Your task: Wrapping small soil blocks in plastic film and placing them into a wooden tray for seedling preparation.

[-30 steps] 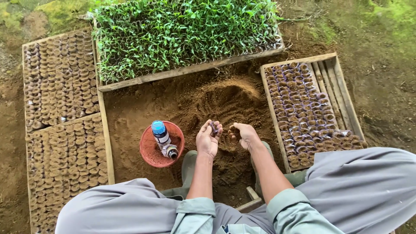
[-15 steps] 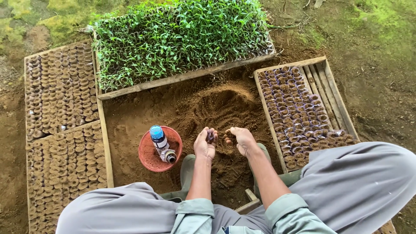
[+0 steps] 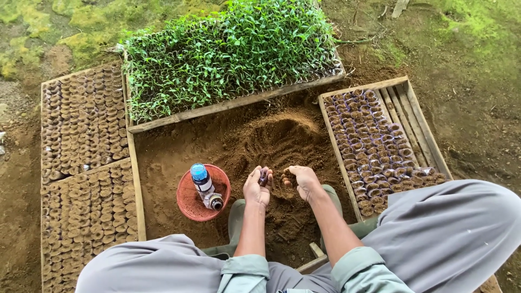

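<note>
Seated low, knees in grey trousers (image 3: pixel 434 239) spread wide to either side, green boots (image 3: pixel 237 217) planted between them so both arms drop straight to the work.

Left hand (image 3: pixel 257 187): grip closed round a small dark seedling pot (image 3: pixel 264 176), mouth upward, held just over the soil so spill falls back on the heap. Right hand (image 3: pixel 304 182): fingers cupped and pinched around a clump of loose soil, just beside the pot's mouth; hands almost touching.

Red mesh basket (image 3: pixel 202 195) sits just left of the left hand, carrying a blue-capped bottle (image 3: pixel 201 176) and a short grey pipe fitting (image 3: pixel 213 202), within an easy reach, off the dirt.

Soil heap (image 3: pixel 271 141) lies directly ahead of the hands, raked with finger grooves; the open brown ground around it is the only free room, and it is hemmed in on three sides.

Right: slatted wooden crate (image 3: pixel 415 114), near part packed with filled dark pots (image 3: pixel 369 146), far right slats bare. Its near corner runs under the right knee.

Left: two wooden trays (image 3: pixel 43 179) crammed with rows of small soil-filled pots, edge rail bordering the soil patch.

Far: long wooden tray of green seedlings (image 3: pixel 228 49), plank edge (image 3: pixel 239 100) closing off the back of the heap. Beyond, mossy ground (image 3: pixel 472 21).
</note>
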